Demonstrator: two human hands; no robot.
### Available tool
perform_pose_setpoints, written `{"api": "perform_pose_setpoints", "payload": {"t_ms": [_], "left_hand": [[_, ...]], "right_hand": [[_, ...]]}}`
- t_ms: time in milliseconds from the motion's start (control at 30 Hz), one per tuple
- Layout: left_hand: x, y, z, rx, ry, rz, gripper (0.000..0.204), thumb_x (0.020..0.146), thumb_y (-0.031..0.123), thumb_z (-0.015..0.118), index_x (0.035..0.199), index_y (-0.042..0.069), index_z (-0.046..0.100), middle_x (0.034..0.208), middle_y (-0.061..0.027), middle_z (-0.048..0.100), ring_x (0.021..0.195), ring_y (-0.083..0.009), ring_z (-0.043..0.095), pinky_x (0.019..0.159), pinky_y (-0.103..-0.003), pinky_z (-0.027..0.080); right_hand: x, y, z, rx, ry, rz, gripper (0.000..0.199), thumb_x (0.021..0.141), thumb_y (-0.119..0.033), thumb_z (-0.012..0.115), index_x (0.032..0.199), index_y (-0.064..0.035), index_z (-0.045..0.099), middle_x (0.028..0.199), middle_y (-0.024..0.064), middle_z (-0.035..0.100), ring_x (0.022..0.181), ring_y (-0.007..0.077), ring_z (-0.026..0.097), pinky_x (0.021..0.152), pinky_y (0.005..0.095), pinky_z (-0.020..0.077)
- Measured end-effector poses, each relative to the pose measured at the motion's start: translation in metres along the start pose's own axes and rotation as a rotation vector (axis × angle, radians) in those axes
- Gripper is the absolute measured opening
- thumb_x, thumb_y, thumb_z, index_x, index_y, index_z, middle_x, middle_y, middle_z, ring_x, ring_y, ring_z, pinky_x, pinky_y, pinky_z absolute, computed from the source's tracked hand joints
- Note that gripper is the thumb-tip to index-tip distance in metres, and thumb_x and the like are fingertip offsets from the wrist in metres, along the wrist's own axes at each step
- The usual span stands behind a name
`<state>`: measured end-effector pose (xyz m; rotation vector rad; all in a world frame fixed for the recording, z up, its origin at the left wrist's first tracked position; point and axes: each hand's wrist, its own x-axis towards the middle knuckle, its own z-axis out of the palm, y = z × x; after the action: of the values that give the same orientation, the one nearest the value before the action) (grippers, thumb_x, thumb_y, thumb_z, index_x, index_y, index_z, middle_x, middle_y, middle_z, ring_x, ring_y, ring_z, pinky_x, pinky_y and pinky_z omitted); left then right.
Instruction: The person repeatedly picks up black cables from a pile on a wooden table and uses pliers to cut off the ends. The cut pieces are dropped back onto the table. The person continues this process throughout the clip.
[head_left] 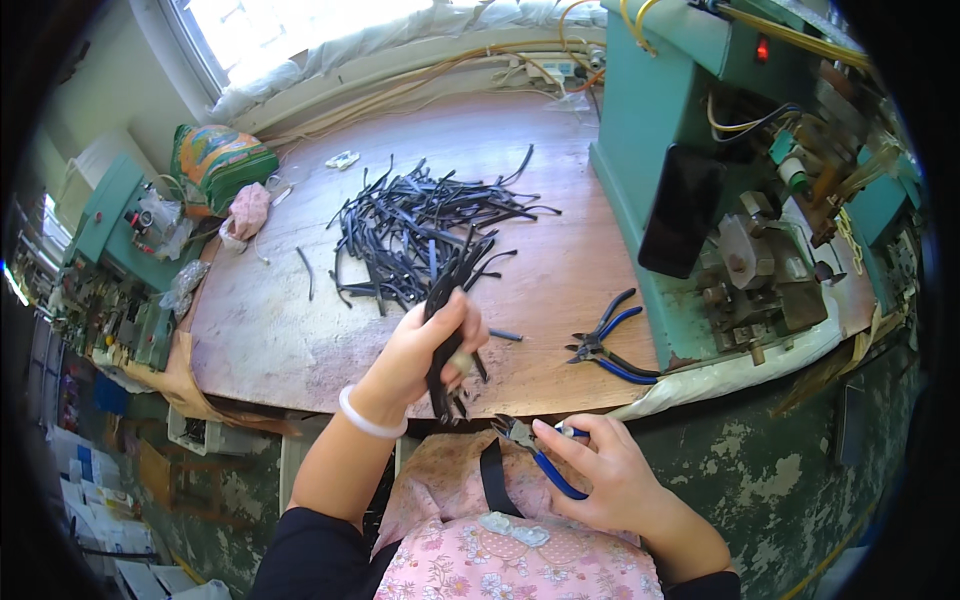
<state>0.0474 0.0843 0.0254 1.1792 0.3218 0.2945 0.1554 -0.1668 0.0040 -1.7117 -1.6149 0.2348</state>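
Nearest is a pink floral cloth apron, cut off by the lower edge. Just above it the right hand is curled around metal cutting pliers with blue handles; its fingers hide part of one handle, and whether the blades meet is hard to make out. To its left and slightly farther off, the left hand, a white ring-shaped band at its wrist, is closed around an upright bundle of thin black strips. Fingers cover the bundle's middle and its lower ends blur together, so the strips cannot be counted.

Beyond the right hand, a second pair of blue-and-black-handled pliers lies open on the worn wooden table. Beyond the left hand spreads a tangled heap of black strips, its near edge partly hidden by the bundle. Farther right of both hands stands a green metal machine, cut off at the top, with a dark, phone-like slab before it. Farthest, past the heap, a window is washed out by glare.
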Motion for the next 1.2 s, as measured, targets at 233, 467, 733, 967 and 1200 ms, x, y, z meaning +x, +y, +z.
{"api": "perform_pose_setpoints", "payload": {"t_ms": [233,467,733,967,1200], "left_hand": [[-0.038,-0.004,-0.005,-0.287,-0.212,-0.042,0.05,0.103,0.054,0.036,0.078,0.011,0.042,0.062,0.0012,0.04,0.037,-0.0037,0.03,0.032,-0.02,0.032],[-0.042,-0.01,-0.011,-0.465,-0.35,-0.043,0.049,0.104,0.051,0.038,0.081,0.008,0.045,0.067,-0.003,0.045,0.039,-0.0043,0.033,0.034,-0.02,0.035],[-0.081,-0.031,0.024,-0.098,-0.028,0.689,0.048,0.097,0.057,0.046,0.079,0.013,0.043,0.06,0.0013,0.047,0.04,-0.0099,0.04,0.041,-0.024,0.041],[-0.082,-0.053,0.037,0.116,0.161,1.05,0.046,0.099,0.057,0.041,0.087,0.012,0.042,0.065,-0.0007,0.048,0.044,-0.0106,0.046,0.042,-0.025,0.044],[-0.064,-0.028,0.003,-0.36,-0.09,0.386,0.047,0.103,0.049,0.04,0.086,0.007,0.05,0.097,-0.0136,0.057,0.057,-0.0135,0.055,0.052,-0.027,0.051]], "right_hand": [[0.016,-0.016,0.0,-0.128,-0.025,-0.116,0.061,0.07,-0.02,0.077,0.13,-0.0196,0.064,0.109,0.0084,0.053,0.094,0.0258,0.053,0.084,0.0385,0.0412],[0.017,-0.018,-0.006,-0.168,-0.08,-0.177,0.06,0.072,-0.02,0.077,0.13,-0.0199,0.064,0.104,0.0077,0.054,0.091,0.0247,0.054,0.08,0.0369,0.0447],[0.011,-0.019,-0.014,0.013,-0.152,-0.059,0.065,0.069,-0.016,0.079,0.132,-0.0188,0.063,0.102,0.0098,0.053,0.088,0.0259,0.055,0.077,0.0369,0.0466],[0.014,-0.025,-0.011,0.028,-0.088,-0.066,0.069,0.07,-0.016,0.08,0.135,-0.0195,0.06,0.102,0.0104,0.052,0.084,0.0263,0.055,0.076,0.037,0.0456],[0.005,-0.017,-0.014,0.042,-0.087,-0.042,0.07,0.067,-0.015,0.079,0.135,-0.0188,0.06,0.099,0.0109,0.053,0.083,0.027,0.056,0.077,0.0373,0.0466]]}}
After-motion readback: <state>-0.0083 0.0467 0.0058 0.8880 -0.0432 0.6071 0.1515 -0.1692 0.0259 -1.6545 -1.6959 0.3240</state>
